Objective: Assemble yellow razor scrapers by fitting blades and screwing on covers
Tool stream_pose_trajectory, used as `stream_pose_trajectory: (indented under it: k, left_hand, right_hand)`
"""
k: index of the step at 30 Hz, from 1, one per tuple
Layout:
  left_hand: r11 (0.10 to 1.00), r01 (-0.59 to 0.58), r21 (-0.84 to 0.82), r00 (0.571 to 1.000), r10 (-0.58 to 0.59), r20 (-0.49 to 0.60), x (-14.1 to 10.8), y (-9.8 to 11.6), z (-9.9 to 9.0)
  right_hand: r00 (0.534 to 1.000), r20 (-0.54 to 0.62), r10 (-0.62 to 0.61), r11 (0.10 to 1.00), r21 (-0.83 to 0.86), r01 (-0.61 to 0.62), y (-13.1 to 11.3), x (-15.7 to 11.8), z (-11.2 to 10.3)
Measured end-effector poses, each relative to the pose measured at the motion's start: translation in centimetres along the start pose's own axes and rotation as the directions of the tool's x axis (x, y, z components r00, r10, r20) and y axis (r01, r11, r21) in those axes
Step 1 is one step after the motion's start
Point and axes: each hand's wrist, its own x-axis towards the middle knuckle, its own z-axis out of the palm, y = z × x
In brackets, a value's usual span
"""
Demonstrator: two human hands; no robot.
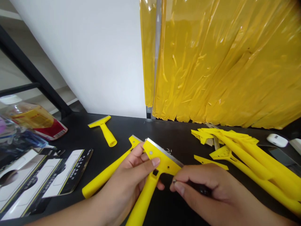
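My left hand [135, 175] grips a yellow scraper [162, 160] by its head, the thumb pressed on the plastic below the metal blade [162, 149]. One screw shows at the head's left side, and a bare hole lies to its right. Close by on the right, my right hand [202, 185] pinches a small metal screw [174, 181] between thumb and index finger. Something dark [204, 190], partly hidden, sits within the curled fingers. Behind my left hand lies a second long-handled scraper [105, 171]. Several small screws [169, 150] rest behind the held blade.
A short scraper [105, 131] lies farther back on the black table [131, 125]. At right is a pile of yellow scraper parts [235, 147], with a white device [277, 140] beyond. Printed cards [63, 175] and a bottle [35, 119] occupy the left. Yellow film [211, 69] hangs behind.
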Motion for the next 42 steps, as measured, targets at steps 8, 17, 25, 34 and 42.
stream_pose_trajectory:
  k: [8, 17, 25, 34, 42]
  left_hand:
    - [0.976, -0.075, 0.203, 0.996, 0.081, -0.024, 0.2, -0.8, -0.4]
    - [0.962, -0.102, 0.255, 0.994, 0.106, -0.003, 0.3, -1.2, -0.5]
    - [0.954, -0.115, 0.276, 0.993, 0.111, 0.032, 0.5, -1.2, -0.5]
    - [0.937, -0.142, 0.32, 0.989, 0.119, 0.09, 0.4, -2.4, -1.1]
    - [0.947, -0.106, 0.302, 0.992, 0.079, 0.102, 0.3, -2.0, -0.9]
  right_hand:
    - [0.986, 0.007, 0.165, 0.986, 0.024, -0.165, 1.1, 0.4, 0.3]
    - [0.963, 0.008, 0.27, 0.958, -0.104, -0.268, 2.1, 0.6, 0.2]
    - [0.97, -0.002, 0.245, 0.951, -0.196, -0.24, 2.2, 0.4, 0.2]
    - [0.983, 0.004, 0.186, 0.948, -0.264, -0.178, 2.8, 0.6, 0.7]
    - [0.977, -0.058, 0.207, 0.881, -0.423, -0.212, 2.9, 0.4, 0.6]
